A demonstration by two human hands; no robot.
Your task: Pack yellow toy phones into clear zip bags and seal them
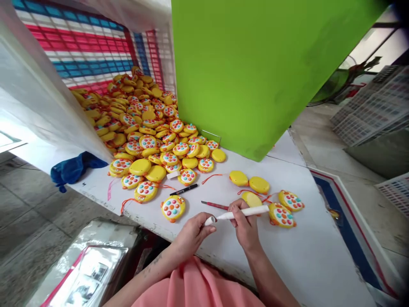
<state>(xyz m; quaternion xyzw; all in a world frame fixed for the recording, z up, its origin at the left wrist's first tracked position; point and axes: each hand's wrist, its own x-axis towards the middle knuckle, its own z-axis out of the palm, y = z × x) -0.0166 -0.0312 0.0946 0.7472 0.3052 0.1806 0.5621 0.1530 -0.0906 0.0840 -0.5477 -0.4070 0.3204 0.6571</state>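
Note:
My right hand is closed round a white marker pen, its tip pointing left. In my left hand is the pen's white cap, pinched with its open end facing the tip; a small gap seems to separate them. A dark red thin tool with a pointed grey end lies just beyond my hands. Beside my right hand is a yellow duck-like toy with coloured buttons, touching another. Plain yellow backs of further toys lie past the hand. A single toy lies face up to the left.
A large heap of the same toys spills from a striped lined basket onto the white table. A black pen lies before it. A green board stands at the back; a blue cloth hangs over the left edge.

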